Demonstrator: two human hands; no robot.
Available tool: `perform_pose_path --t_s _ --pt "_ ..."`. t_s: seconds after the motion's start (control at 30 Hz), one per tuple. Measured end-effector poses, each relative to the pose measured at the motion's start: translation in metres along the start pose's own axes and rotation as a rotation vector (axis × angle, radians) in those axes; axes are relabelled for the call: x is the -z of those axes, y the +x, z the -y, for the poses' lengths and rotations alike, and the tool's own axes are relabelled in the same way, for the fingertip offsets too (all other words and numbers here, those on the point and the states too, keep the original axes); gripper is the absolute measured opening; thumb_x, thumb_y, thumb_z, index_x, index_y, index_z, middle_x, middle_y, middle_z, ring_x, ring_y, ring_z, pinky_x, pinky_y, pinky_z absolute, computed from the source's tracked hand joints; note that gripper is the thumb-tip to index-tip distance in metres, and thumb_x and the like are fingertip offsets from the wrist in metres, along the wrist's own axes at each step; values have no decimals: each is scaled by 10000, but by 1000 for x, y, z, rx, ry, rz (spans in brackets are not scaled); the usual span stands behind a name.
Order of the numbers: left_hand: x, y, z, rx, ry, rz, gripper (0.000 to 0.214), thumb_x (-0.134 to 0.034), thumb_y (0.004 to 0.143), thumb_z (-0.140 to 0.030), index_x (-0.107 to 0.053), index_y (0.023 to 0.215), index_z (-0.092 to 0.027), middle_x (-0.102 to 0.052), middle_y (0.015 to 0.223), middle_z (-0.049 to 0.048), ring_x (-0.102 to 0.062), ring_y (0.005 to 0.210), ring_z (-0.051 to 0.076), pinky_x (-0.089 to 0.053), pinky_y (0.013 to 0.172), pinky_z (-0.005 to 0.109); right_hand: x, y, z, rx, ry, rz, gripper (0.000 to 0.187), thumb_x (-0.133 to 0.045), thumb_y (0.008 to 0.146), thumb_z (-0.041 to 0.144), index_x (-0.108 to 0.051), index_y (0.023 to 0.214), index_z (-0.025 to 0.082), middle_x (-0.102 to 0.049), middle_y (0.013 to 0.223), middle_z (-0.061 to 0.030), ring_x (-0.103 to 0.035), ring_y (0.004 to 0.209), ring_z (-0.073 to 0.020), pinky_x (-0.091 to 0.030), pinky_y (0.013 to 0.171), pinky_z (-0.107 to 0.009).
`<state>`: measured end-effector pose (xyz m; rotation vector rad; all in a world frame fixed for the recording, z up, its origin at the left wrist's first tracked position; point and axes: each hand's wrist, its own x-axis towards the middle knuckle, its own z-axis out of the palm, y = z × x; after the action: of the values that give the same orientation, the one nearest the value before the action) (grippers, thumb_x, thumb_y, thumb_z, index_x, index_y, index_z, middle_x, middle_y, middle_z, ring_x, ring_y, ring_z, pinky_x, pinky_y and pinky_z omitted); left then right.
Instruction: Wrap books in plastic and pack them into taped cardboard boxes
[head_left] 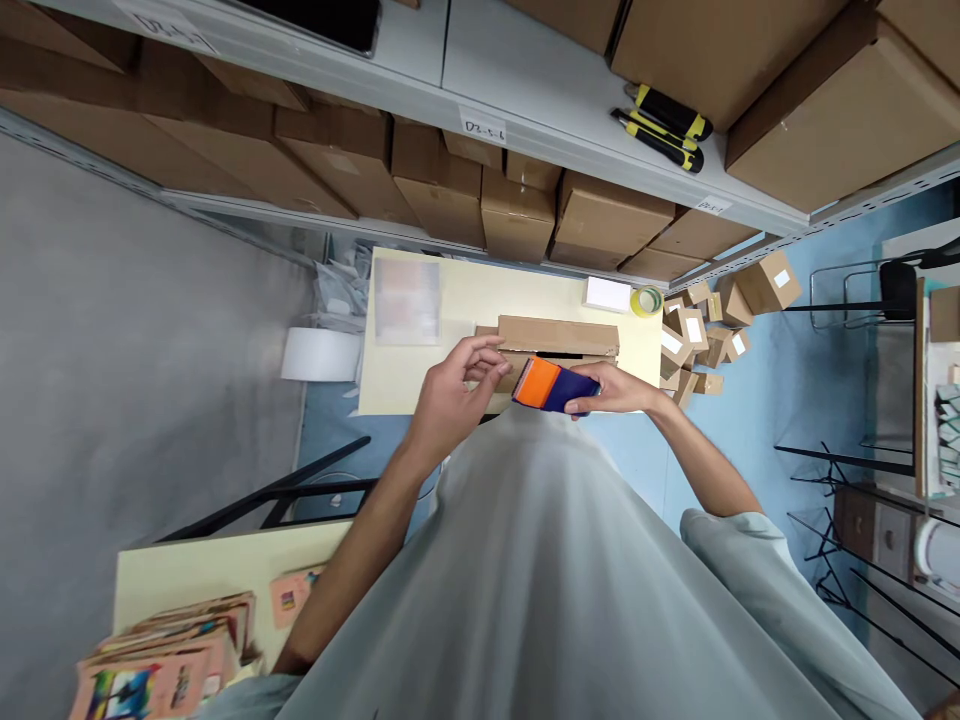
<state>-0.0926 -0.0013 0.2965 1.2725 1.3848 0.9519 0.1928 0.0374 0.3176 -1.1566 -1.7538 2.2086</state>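
Note:
My right hand (611, 388) is closed around one end of a small orange and dark blue pack (553, 386), held tilted just in front of my body. Fingers loosely bent and apart, my left hand (463, 388) hovers beside the pack's orange end with nothing visible in it. Behind both hands, a brown cardboard box (559, 334) rests on the pale yellow table (465, 290). The pack and my hands hide part of that box.
A translucent plastic sheet (407, 302), a white box (607, 294) and a tape roll (646, 301) lie on the table. Shelves of cartons (517, 215) rise behind it, with utility knives (664, 128) above. Small parcels (694, 330) are piled right; booklets (169, 660) lie lower left.

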Motion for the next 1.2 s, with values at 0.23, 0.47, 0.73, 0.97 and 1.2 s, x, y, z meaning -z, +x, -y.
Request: perform_pose_path --t_s 0.23,0.47,0.73,0.97,1.2 --pt "-16 -3 13 76 -184 -185 518 -788 898 -588 -667 1237 -216 -782 893 33 -775 869 218 -646 876 371 12 3 26 -91 13 22 539 -863 859 676 -715 993 176 -753 802 -16 -721 737 -174 -581 673 -270" --pt "-5 -1 29 126 -262 -253 553 -841 841 -544 -677 1239 -197 -785 847 20 -774 826 209 -647 856 361 17 3 41 -169 -69 52 504 -856 865 670 -707 933 193 -782 791 -16 -716 715 -154 -549 639 -240" --pt "20 8 68 178 -270 -384 574 -839 807 -508 -668 1253 -188 -805 847 28 -745 734 183 -643 813 354 34 10 44 -273 -187 45 552 -869 817 697 -697 907 180 -761 757 -19 -676 658 -146 -502 579 -242" --pt "11 22 114 345 -301 -356 554 -809 754 -451 -675 1220 -183 -835 917 67 -739 732 183 -638 809 369 48 46 41 -343 -348 92 549 -826 811 707 -685 833 177 -730 707 -7 -602 615 -138 -437 592 -259" --pt "-4 34 150 446 -338 -318 573 -823 757 -452 -707 1237 -162 -821 901 64 -728 767 180 -624 826 358 52 67 25 -363 -369 135 548 -791 825 714 -672 767 182 -713 694 -9 -598 643 -145 -459 657 -269"
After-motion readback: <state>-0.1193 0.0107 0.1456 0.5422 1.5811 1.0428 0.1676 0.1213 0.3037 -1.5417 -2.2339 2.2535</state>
